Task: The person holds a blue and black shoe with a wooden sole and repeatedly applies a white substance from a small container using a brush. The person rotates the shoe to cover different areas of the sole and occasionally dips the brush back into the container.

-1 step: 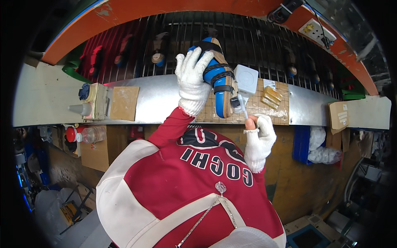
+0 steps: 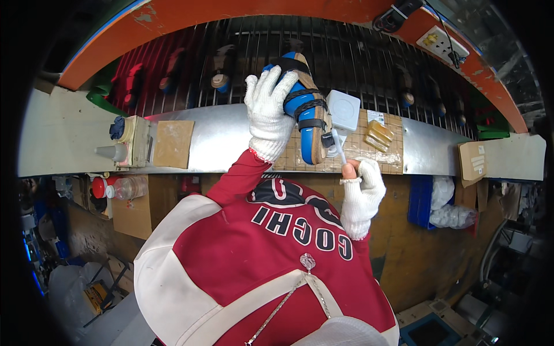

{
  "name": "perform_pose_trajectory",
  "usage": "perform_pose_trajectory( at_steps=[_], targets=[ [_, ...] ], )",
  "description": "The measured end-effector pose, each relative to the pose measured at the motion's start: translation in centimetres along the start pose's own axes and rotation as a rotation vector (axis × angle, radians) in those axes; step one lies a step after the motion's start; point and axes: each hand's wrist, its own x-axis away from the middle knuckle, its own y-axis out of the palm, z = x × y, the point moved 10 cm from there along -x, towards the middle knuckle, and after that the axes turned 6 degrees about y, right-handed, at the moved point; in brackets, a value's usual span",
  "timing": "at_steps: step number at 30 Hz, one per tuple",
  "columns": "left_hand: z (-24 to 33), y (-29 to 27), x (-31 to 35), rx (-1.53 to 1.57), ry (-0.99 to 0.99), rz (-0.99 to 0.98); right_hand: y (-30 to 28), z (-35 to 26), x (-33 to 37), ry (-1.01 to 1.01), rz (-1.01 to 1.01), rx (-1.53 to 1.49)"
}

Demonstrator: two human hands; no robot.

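The worker's red and white jacket point(image 2: 259, 259) fills the near ground. The right hand point(image 2: 360, 193), in a white knit glove with an open fingertip, is pinched closed around a thin white brush point(image 2: 339, 151) whose tip meets the heel end of a sandal. The left hand point(image 2: 268, 115), also gloved, is clasped over the toe end of that blue sandal point(image 2: 306, 118), holding it on edge above the brown work board point(image 2: 369, 158) on the metal bench ledge point(image 2: 219, 141). The sandal appears light, with a stiff tan sole and soft black straps; it is best gripped across the sole, clear of the straps and of any freshly brushed edge, which could be tacky. A white square container point(image 2: 344, 111) stands touching the sandal's right side and crowds the brush hand. Yellowish blocks point(image 2: 379, 135) lie further right. Beyond, more sandals point(image 2: 222, 75) sit on a dark barred rack point(image 2: 346, 52).
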Motion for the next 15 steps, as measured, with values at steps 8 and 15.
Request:
perform_pose_trajectory(
  at_steps=[8,15],
  targets=[
    [0.2,0.8,-0.6,-0.051,0.015,-0.023,-0.7,-1.0,-1.6,-0.135,0.125,0.031],
    [-0.3,2.0,-0.4,0.027,-0.121,-0.161,0.1,-0.3,-2.2,-0.186,0.037,-0.026]
  ],
)
